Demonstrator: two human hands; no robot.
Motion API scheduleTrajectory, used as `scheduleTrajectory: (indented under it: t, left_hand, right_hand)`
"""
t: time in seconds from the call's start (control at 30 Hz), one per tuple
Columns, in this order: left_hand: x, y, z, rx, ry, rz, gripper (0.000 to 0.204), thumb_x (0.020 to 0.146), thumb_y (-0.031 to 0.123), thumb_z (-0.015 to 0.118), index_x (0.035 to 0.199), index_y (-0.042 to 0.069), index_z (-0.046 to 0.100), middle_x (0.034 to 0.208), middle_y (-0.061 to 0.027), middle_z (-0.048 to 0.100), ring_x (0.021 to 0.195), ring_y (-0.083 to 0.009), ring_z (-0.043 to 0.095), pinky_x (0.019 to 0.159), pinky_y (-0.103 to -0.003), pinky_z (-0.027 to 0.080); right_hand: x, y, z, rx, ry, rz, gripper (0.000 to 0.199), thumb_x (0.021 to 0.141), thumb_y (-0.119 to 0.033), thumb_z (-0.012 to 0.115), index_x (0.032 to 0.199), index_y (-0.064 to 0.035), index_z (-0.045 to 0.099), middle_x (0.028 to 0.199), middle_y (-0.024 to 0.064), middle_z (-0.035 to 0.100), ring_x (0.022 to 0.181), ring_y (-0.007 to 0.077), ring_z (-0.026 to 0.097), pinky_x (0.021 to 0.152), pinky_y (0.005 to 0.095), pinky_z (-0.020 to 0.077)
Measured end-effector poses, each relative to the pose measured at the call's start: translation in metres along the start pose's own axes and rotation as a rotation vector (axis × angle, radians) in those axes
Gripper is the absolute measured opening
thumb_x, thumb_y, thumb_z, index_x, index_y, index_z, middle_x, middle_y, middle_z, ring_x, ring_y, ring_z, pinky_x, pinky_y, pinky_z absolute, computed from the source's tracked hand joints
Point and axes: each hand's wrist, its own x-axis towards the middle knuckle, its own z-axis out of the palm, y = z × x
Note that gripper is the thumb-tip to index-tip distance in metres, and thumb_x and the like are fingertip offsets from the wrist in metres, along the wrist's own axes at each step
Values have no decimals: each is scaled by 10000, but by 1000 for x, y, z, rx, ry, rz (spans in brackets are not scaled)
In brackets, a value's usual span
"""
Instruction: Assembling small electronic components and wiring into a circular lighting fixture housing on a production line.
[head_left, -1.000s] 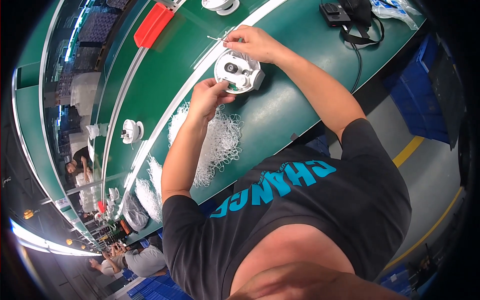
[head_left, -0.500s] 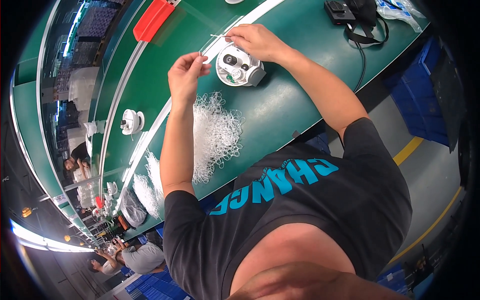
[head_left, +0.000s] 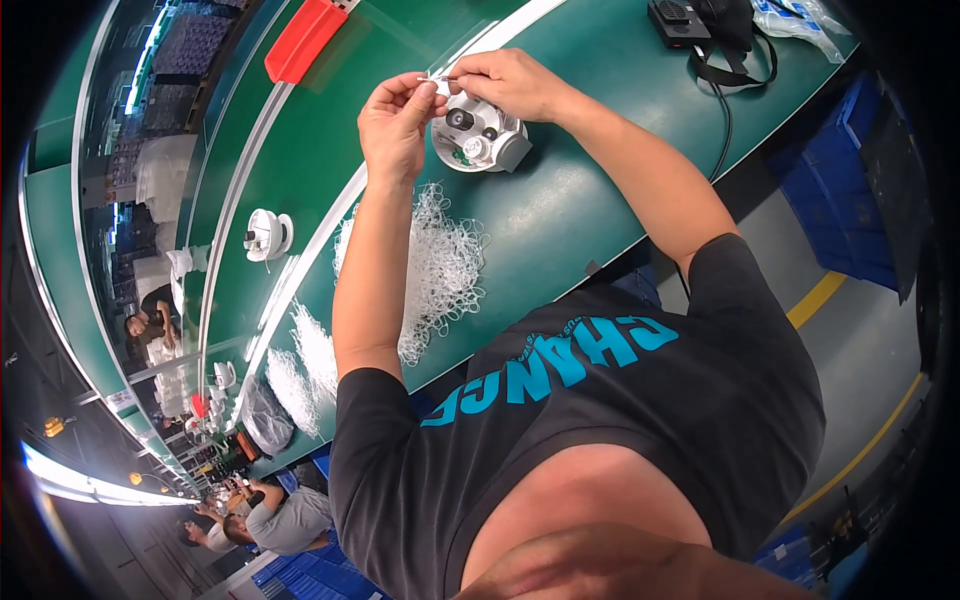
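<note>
A thin clear strip (head_left: 440,78) is pinched between the left grip (head_left: 400,110) and right grip (head_left: 500,80), just above the white camera (head_left: 480,135) on the green worktop (head_left: 600,190).

Only one view is given. It is taken from the head, looking down, close over the chest and arms. The green bench (head_left: 600,200) is seen bent and tilted, and the grey floor (head_left: 860,340) is caught at right.

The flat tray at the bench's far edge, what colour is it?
Red tray, head view, beyond both hands.
</note>
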Motion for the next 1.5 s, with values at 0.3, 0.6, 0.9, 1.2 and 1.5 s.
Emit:
scheduleTrajectory:
  t: [0.3, 0.6, 0.9, 1.2, 1.5]
  left_hand:
    - [10, -1, 4, 272, -101, 95, 171, 836, 22, 723, 983, -31, 654, 846, -85, 688, 710, -137, 652, 619, -246, 519]
    - [6, 0, 2, 496, -39, 37, 120, 849, 69, 728, 926, -15, 694, 769, -23, 669, 634, -70, 567, 562, -204, 451]
    - [3, -8, -1, 583, -62, 69, 143, 855, 93, 725, 946, -15, 702, 796, -32, 692, 699, -70, 609, 609, -217, 488]
    - [3, -12, -2, 995, -76, 182, 131, 847, 108, 697, 934, 9, 696, 808, -107, 700, 691, -166, 649, 642, -302, 511]
    - [-7, -6, 2, 1397, -252, 403, 217, 690, -29, 643, 882, 68, 667, 875, -143, 659, 796, -344, 647, 695, -419, 509]
  right_hand:
    - [-1, 3, -2, -17, -6, -14, 256, 924, -181, 525, 1076, -26, 661, 872, 50, 701, 723, 101, 602, 651, 275, 485]
    - [0, 15, 4, -127, 110, -299, 203, 922, -145, 561, 1030, 1, 653, 822, 79, 672, 736, 141, 617, 672, 308, 498]
    - [-3, 5, 10, -24, 108, -234, 202, 912, -173, 597, 1013, -16, 674, 849, 86, 680, 738, 191, 640, 680, 314, 505]
    - [4, 18, 18, 53, 231, -67, 202, 917, -214, 609, 963, -29, 676, 950, 64, 668, 870, 135, 592, 797, 287, 475]
    - [4, 16, 1, 177, 88, 146, 221, 939, -244, 551, 918, -41, 637, 853, 43, 646, 827, 134, 584, 756, 318, 453]
